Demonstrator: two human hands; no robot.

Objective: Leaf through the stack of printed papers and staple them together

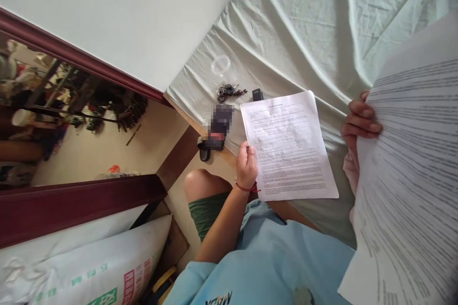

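My left hand (246, 166), with a red cord round its wrist, grips the left edge of a thin stack of printed sheets (289, 147). The stack is tilted up over my lap, its text side facing me. At the right, the fingers of my right hand (362, 116) curl over the edge of a large printed sheet (411, 167). That sheet is close to the camera, bent and partly blurred, and hides the rest of the hand. Something pale pink shows below those fingers; I cannot tell what it is.
A pale sheet covers the bed (304, 33). On it lie a clear plastic cup (221, 65), a bunch of keys (229, 91), a small black object (257, 94) and a blurred dark rectangular object (219, 126). A white sack (107, 262) and dark red-framed opening (82, 205) are left.
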